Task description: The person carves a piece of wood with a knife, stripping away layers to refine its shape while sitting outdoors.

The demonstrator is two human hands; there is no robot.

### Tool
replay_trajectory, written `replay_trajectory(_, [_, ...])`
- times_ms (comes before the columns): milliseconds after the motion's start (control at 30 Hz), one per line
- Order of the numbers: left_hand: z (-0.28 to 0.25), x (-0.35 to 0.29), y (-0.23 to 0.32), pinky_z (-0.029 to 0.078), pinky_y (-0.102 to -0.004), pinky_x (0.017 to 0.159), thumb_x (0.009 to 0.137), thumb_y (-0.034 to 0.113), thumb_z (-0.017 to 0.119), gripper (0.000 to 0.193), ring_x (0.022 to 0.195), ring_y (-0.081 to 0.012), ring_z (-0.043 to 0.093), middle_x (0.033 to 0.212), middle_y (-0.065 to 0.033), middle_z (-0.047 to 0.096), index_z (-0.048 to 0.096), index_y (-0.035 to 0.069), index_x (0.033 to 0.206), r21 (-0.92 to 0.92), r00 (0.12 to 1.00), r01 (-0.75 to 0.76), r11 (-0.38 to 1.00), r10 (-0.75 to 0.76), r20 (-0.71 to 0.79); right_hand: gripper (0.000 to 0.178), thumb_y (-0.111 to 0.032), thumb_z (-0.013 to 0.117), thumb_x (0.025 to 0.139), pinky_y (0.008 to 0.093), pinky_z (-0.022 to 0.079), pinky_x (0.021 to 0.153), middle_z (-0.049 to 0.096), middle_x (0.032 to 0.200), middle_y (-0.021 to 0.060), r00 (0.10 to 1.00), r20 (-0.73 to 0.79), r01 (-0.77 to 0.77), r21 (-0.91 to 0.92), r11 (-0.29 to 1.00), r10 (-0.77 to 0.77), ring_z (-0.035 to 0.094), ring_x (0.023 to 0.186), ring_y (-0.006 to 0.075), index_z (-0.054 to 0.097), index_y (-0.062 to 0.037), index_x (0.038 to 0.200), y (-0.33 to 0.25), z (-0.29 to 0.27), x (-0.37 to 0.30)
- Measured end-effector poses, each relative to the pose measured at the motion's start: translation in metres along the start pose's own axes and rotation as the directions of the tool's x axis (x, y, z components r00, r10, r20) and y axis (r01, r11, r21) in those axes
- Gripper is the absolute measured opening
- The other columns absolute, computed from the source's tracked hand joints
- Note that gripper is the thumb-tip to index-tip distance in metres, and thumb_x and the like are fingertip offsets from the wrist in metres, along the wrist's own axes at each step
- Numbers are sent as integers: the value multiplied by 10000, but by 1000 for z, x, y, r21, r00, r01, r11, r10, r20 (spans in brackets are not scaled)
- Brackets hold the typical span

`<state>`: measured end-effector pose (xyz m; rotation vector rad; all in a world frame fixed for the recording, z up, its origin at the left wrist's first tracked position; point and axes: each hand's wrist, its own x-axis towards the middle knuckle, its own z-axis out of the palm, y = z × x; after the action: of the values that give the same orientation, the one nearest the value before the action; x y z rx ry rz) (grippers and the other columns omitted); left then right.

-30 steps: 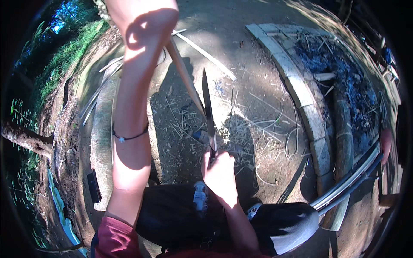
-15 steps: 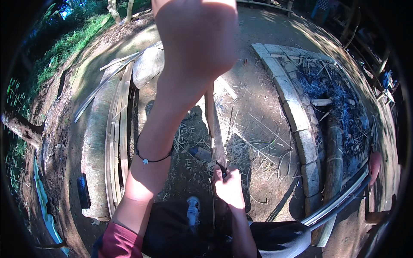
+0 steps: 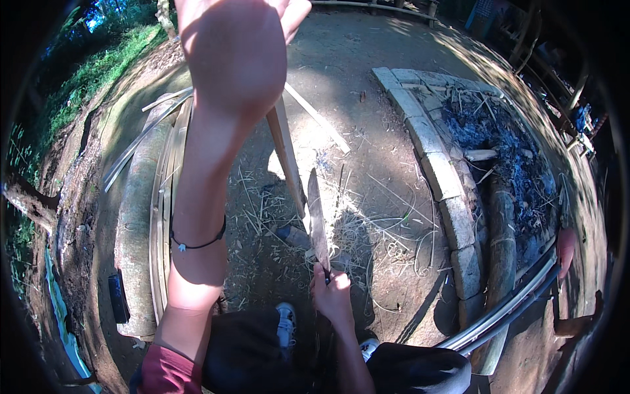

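Note:
My left hand (image 3: pixel 236 62) is raised high at the top of the view, its back toward me, closed around the upper part of a long wooden strip (image 3: pixel 287 157). Most of its fingers are hidden or cut off by the frame. The strip slants down and right from behind the hand. Low in the middle, my right hand (image 3: pixel 333 299) grips the handle of a long knife (image 3: pixel 317 220), blade pointing away from me. The blade stands just right of the strip's lower end; I cannot tell whether they touch.
Thin shavings (image 3: pixel 384 240) litter the ground beyond my right hand. On the left, long strips (image 3: pixel 167 197) lie along a thick log (image 3: pixel 136 230), with a dark flat object (image 3: pixel 118 299) beside it. A stone-block border (image 3: pixel 440 177) rings ashes (image 3: pixel 482 128) on the right.
My left hand has swung left with the wooden strip, tilting it. The knife, earlier lined up with the strip's lower end, now shows its blade separately to the right.

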<state>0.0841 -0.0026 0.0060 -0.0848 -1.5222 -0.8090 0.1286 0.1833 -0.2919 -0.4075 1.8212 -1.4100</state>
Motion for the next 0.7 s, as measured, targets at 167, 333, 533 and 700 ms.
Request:
replay_trajectory(167, [12, -12, 5, 497, -346, 837, 895, 34, 549, 484, 986, -211, 530, 1306, -137, 448, 417, 9, 1360, -69, 999, 37, 997, -38, -12, 506, -303, 515, 993, 370, 435, 424, 535, 474, 95, 947, -147, 233, -291, 928, -284, 557, 392, 229, 568, 31, 616, 7, 23, 0])
replay_trajectory(333, [22, -6, -8, 471, -357, 929, 849, -62, 555, 564, 1066, -238, 527, 1317, -141, 451, 402, -7, 1389, 124, 995, -104, 987, 104, 9, 559, -342, 461, 1005, 452, 495, 589, 578, 555, 231, 993, -80, -104, -214, 971, 89, 624, 568, 387, 594, 60, 640, 67, 9, 24])
replay_trajectory(533, [-2, 7, -17, 457, -356, 977, 828, -109, 545, 586, 1113, -255, 527, 1283, -154, 479, 411, -25, 1392, 505, 918, -395, 767, 326, 224, 586, -361, 474, 1006, 456, 474, 562, 581, 549, 208, 999, -35, 6, -7, 1000, -7, 645, 564, 334, 593, 73, 631, 1, 18, -2])
replay_trajectory(700, [24, 4, -23, 445, -345, 912, 846, -70, 522, 487, 1034, -239, 509, 1172, -147, 478, 421, -23, 1321, 417, 942, -337, 844, 309, 133, 599, -385, 473, 995, 479, 507, 589, 588, 565, 241, 986, -131, -130, -176, 976, 108, 627, 549, 401, 593, 79, 635, 95, 14, 29])
